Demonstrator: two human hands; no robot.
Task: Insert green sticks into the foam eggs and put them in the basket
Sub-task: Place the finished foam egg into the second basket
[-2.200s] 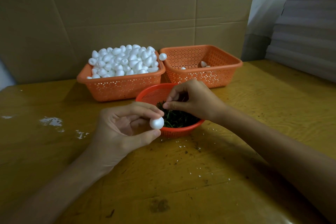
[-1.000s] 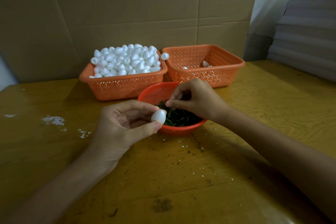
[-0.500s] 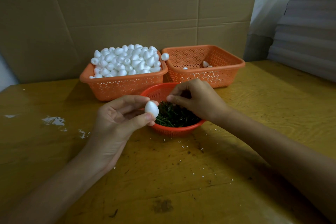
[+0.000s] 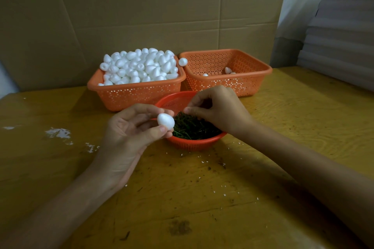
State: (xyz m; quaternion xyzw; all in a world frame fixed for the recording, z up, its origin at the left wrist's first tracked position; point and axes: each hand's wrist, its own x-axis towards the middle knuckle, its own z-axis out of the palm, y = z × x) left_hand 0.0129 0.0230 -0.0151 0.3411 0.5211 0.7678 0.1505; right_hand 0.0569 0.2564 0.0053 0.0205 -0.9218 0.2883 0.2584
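Note:
My left hand (image 4: 129, 133) pinches a white foam egg (image 4: 166, 120) between thumb and fingers, just left of a round red bowl (image 4: 194, 141) filled with green sticks (image 4: 192, 127). Over that bowl my right hand (image 4: 218, 111) hovers with thumb and forefinger pressed together; whether a stick is between them is too small to tell. Behind stand two orange baskets: the left basket (image 4: 137, 93) is heaped with foam eggs (image 4: 141, 66), and the right basket (image 4: 232, 85) holds a few eggs (image 4: 228, 70).
A large cardboard box (image 4: 141, 16) walls off the back. Grey stacked sheets (image 4: 344, 30) rise at the right. White foam crumbs (image 4: 58, 133) and dark specks dot the yellow wooden table (image 4: 202, 198). One loose egg (image 4: 182, 61) sits on the rims between the baskets.
My left hand has lifted the egg and drawn it left and up, beside the bowl's rim. My right hand has stayed over the green sticks with only small finger movement.

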